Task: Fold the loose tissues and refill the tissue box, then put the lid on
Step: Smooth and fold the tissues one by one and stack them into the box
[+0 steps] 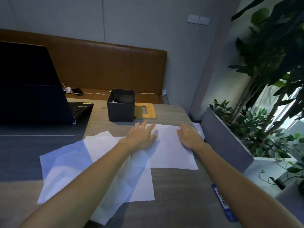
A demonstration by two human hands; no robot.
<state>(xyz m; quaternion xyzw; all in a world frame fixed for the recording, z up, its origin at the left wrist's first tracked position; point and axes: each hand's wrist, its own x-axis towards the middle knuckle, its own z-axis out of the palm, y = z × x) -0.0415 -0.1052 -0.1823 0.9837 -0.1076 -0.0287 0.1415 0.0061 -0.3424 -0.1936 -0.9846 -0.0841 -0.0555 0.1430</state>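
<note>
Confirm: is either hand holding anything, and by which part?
Nothing gripped. The left hand and right hand press flat, fingers straight, on one tissue sheet: left on its far-left area, right near its right edge.

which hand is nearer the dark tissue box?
Left. The left hand lies flat on a tissue just in front of the tissue box; the right hand rests farther right.

Bare forearms meet bare left grip and right grip.

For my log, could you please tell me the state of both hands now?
Left hand: open, pressing flat on the tissue.
Right hand: open, flat on the same tissue.
</note>
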